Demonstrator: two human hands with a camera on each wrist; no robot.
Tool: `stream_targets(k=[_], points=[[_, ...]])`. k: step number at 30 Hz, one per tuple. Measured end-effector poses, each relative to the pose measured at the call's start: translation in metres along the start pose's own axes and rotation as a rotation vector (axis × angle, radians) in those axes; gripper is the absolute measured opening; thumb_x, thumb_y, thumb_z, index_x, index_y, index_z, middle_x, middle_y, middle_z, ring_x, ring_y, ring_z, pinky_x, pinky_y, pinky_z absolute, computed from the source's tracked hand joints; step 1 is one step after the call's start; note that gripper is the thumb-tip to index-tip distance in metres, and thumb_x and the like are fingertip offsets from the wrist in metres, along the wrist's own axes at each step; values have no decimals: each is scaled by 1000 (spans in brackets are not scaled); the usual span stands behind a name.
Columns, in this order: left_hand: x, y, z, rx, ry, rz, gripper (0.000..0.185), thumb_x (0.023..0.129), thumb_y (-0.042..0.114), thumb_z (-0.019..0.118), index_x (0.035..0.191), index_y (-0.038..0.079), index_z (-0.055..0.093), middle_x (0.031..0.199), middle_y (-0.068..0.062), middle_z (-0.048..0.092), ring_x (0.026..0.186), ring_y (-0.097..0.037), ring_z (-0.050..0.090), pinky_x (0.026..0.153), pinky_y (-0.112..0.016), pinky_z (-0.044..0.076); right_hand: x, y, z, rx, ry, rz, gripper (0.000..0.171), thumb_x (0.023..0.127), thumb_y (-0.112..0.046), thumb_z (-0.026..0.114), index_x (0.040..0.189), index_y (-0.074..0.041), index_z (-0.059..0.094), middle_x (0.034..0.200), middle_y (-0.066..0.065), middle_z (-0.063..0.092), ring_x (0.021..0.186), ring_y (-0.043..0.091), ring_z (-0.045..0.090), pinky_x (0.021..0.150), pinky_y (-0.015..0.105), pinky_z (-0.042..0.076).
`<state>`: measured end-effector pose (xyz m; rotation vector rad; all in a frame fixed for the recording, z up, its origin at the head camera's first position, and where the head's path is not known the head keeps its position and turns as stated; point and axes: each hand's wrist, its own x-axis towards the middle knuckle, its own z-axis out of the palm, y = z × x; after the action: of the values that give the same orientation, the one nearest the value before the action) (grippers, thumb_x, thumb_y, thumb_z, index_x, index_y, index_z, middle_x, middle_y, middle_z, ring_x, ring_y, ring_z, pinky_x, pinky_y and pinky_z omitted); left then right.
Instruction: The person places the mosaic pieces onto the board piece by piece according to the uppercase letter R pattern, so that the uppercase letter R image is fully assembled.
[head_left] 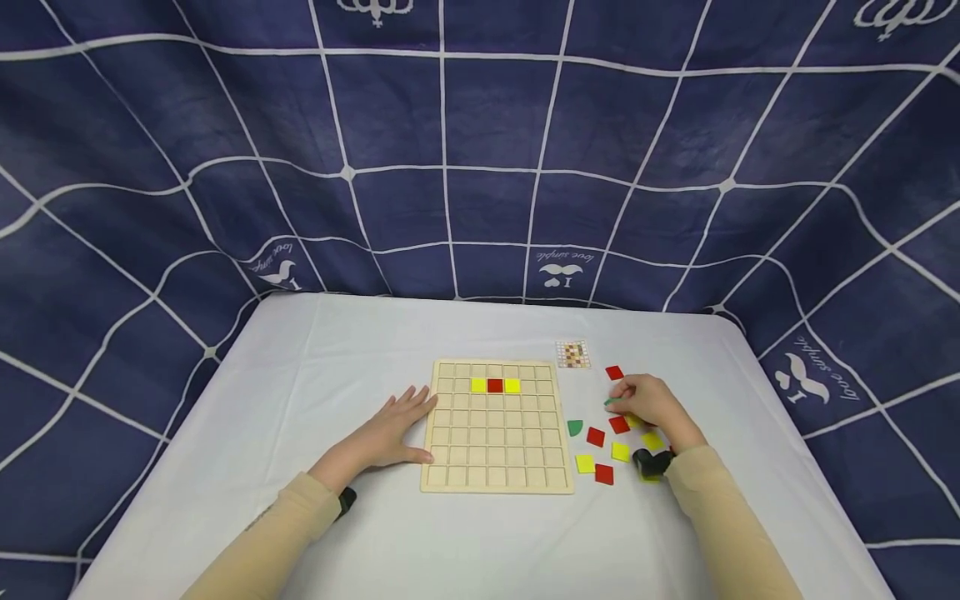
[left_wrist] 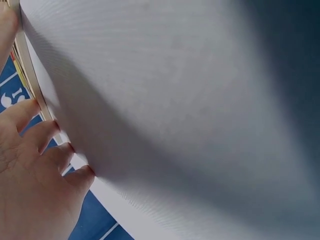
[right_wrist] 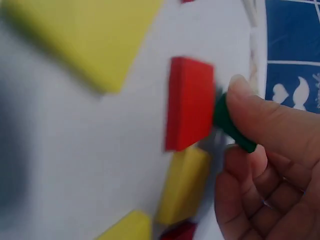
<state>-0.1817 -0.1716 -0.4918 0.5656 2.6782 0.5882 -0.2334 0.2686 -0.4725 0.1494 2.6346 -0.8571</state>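
My left hand lies with fingers spread at the left edge of a wooden grid board, thumb and fingertips touching its rim. In the board's second row from the far side sit a yellow tile, a red tile and another yellow tile, side by side. To the right of the board, my right hand pinches a small green tile between thumb and fingers. The right wrist view shows a loose red tile and a yellow tile close beside those fingers.
A green quarter-round tile lies by the board's right edge, among several loose red and yellow tiles. Beyond the board's far right corner is a small printed pattern card. A dark blue curtain hangs behind the white-covered table.
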Motion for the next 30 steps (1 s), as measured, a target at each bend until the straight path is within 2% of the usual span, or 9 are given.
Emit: stream_targets(k=[6, 9, 13, 15, 19, 22, 26, 30], points=[[-3, 0, 1, -11, 5, 0, 104, 75, 53, 78, 155, 9, 30, 164, -15, 18, 153, -38, 10, 123, -58, 10, -3, -17, 7, 10, 45, -78, 19, 85, -19, 77, 89, -7, 63, 80, 6, 56, 70, 20, 50, 57, 25, 44], [-4, 1, 2, -17, 17, -2, 103, 74, 52, 79, 155, 8, 31, 163, -16, 20, 152, -38, 10, 123, -58, 11, 1, -26, 15, 23, 78, -172, 14, 89, -16, 73, 98, -6, 69, 86, 7, 61, 78, 20, 52, 66, 27, 45], [-4, 1, 2, -12, 26, -2, 104, 74, 52, 80, 154, 8, 32, 163, -17, 21, 152, -38, 11, 123, -58, 11, 8, -41, 30, 50, 109, -281, 19, 93, -16, 68, 109, -9, 75, 103, 10, 67, 88, 21, 54, 77, 31, 47], [-3, 1, 1, -11, 25, 1, 103, 74, 52, 79, 154, 8, 32, 163, -17, 21, 152, -38, 11, 123, -58, 11, 10, -49, 37, 88, 119, -289, 18, 94, -18, 67, 108, -10, 75, 110, 10, 68, 91, 21, 55, 79, 31, 48], [-2, 0, 0, -4, 19, 7, 102, 75, 51, 79, 154, 8, 31, 163, -16, 20, 152, -38, 11, 123, -58, 11, 13, -66, 50, 195, 133, -257, 18, 93, -19, 68, 108, -12, 74, 109, 8, 70, 88, 19, 60, 76, 27, 50], [-1, 0, 0, -1, 17, 6, 102, 75, 51, 79, 154, 8, 31, 163, -16, 20, 152, -38, 11, 123, -58, 11, 16, -76, 60, 234, 140, -255, 19, 91, -19, 70, 108, -11, 75, 104, 7, 74, 86, 17, 65, 76, 28, 53], [-1, 1, -1, -6, 16, 2, 103, 74, 51, 80, 154, 8, 31, 163, -16, 20, 153, -38, 11, 123, -58, 11, 19, -87, 70, 238, 146, -276, 19, 89, -17, 73, 107, -10, 76, 98, 7, 76, 82, 15, 67, 74, 30, 55], [-1, 1, 0, -2, 7, -5, 103, 75, 51, 79, 155, 10, 29, 164, -14, 18, 153, -36, 9, 124, -56, 11, 20, -95, 74, 185, 152, -307, 16, 88, -15, 74, 103, -10, 77, 98, 7, 76, 82, 16, 68, 74, 32, 56]])
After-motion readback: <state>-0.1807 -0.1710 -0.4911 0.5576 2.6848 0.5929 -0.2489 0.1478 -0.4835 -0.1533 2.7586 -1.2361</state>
